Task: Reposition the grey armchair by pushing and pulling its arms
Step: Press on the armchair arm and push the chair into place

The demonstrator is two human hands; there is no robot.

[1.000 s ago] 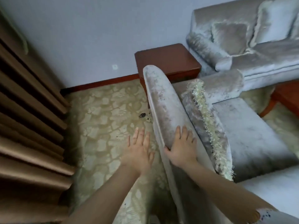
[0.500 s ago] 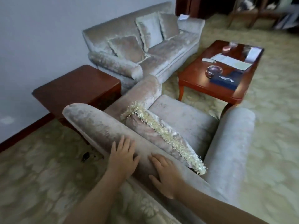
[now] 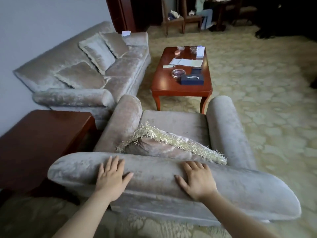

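We look down on a patterned carpet [image 3: 257,83] that carries everything. The sofa [image 3: 72,66] stands along the wall at the left. The armchair [image 3: 154,184] is nearest us, back toward us, its left arm just beside the sofa's arm and its front facing the near edge of the coffee table [image 3: 164,83]. A side table [image 3: 39,138] sits at the armchair's left. A fringed cushion [image 3: 154,146] leans inside the chair's back. Our left hand [image 3: 111,179] and right hand [image 3: 197,181] lie flat on top of that back, fingers straight and spread, gripping nothing.
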